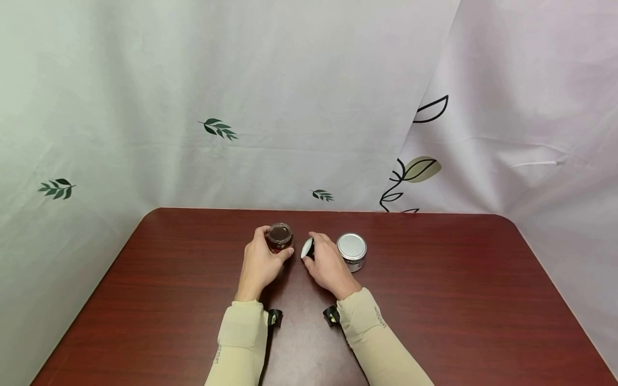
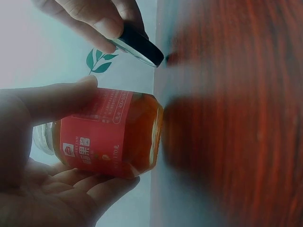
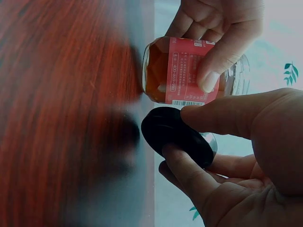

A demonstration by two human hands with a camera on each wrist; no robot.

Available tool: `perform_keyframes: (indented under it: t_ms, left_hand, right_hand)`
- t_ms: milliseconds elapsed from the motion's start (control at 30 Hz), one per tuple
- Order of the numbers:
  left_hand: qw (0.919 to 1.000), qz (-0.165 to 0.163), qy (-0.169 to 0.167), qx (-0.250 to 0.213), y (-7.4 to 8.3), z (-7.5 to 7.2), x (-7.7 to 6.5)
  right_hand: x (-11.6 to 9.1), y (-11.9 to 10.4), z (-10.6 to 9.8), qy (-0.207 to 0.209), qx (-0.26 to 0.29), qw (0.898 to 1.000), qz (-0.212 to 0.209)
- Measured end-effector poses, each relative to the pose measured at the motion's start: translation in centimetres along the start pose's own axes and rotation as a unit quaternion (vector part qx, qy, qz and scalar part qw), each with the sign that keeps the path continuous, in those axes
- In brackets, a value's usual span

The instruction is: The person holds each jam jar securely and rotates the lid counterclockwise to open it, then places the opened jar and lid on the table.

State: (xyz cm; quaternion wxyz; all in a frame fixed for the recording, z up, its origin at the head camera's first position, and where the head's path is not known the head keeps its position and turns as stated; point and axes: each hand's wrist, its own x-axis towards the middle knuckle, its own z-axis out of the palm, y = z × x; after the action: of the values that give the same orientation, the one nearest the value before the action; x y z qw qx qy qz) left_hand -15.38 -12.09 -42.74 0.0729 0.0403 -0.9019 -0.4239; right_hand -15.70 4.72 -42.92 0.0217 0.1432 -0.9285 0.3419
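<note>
My left hand point(image 1: 262, 261) grips a glass jam jar point(image 2: 104, 132) with a red label and amber contents, thumb on one side and fingers around the other. The jar is upright and its mouth is uncovered. Just to its right, my right hand point(image 1: 329, 264) pinches a black jar lid point(image 3: 176, 132) between thumb and fingers. The lid is tilted on edge, its pale inner face point(image 1: 307, 248) turned toward the jar. Close beside the right hand stands a short tin point(image 1: 352, 247) with a silvery top.
The dark red wooden table point(image 1: 449, 300) has rounded far corners. A pale curtain point(image 1: 270, 96) with leaf prints hangs behind it and along its sides. Black wrist straps point(image 1: 274, 318) sit at both sleeve cuffs.
</note>
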Motion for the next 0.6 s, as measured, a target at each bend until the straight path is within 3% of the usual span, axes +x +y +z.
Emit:
perform_keyframes:
  t_ms: [600]
  left_hand:
    - [0.9999,-0.015,-0.005,-0.008,-0.01,-0.25,0.04]
  right_hand:
    - [0.07,0.20,0.30,-0.016,-0.007,1.000,0.010]
